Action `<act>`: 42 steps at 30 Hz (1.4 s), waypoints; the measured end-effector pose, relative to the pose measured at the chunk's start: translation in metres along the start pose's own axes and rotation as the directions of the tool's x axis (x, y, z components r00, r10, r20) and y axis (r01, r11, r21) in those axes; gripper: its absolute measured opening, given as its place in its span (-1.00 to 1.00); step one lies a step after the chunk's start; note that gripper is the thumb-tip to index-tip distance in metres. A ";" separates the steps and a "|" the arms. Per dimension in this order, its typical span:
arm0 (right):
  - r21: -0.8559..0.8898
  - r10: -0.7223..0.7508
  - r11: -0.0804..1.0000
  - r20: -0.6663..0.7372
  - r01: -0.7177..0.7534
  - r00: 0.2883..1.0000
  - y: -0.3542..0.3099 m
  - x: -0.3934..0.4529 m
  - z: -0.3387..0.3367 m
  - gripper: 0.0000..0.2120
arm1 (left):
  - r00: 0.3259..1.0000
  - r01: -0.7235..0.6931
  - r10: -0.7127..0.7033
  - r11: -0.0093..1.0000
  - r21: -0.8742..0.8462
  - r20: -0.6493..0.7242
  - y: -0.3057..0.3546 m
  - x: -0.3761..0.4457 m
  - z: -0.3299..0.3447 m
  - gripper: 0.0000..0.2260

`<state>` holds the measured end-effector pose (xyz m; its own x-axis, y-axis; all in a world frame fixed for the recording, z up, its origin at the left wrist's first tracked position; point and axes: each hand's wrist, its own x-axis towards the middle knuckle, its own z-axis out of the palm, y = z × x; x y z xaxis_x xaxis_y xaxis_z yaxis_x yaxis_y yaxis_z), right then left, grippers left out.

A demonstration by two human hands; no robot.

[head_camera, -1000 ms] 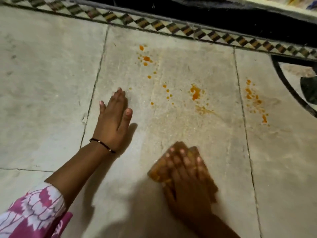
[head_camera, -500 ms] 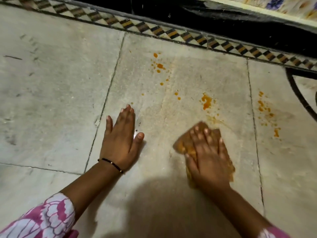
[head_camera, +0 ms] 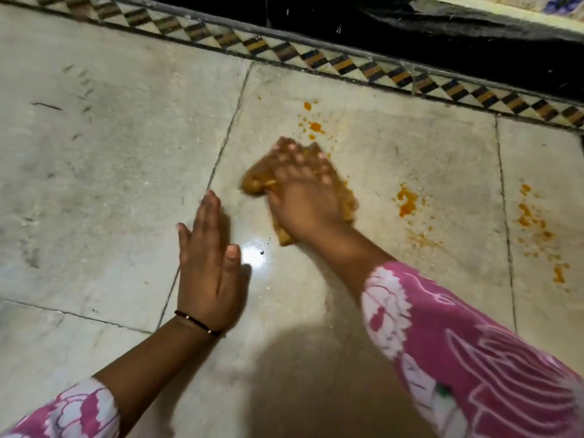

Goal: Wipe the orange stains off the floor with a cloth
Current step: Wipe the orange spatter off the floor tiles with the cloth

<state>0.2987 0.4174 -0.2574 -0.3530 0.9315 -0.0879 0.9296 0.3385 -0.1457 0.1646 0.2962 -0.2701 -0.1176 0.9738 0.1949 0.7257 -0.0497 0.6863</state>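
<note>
The right hand (head_camera: 303,197) presses flat, fingers spread, on the orange-stained cloth (head_camera: 346,200), just below the top orange spots (head_camera: 315,126). The left hand (head_camera: 207,267) lies flat on the floor (head_camera: 110,184), left of the cloth. Lots is left (I think): a big blotch (head_camera: 406,200) and more splashes (head_camera: 534,222) right of the cloth.

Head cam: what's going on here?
A person is wiping orange stains off a stone floor. The right hand presses an orange-soiled cloth flat just below one patch of splatter. The left hand lies flat on the floor. More stains off to the right are not yet wiped.
</note>
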 end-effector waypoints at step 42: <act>-0.024 0.179 0.984 0.016 -0.178 0.984 0.076 -0.209 0.002 -0.33 | 0.655 -0.663 0.381 0.704 0.255 0.652 0.049 0.029 0.064 -0.22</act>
<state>0.4431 0.2480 -0.2523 -0.1829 0.9748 -0.1278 0.9799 0.1702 -0.1043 0.2403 0.3360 -0.2753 0.6415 0.7641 -0.0677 0.7616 -0.6238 0.1757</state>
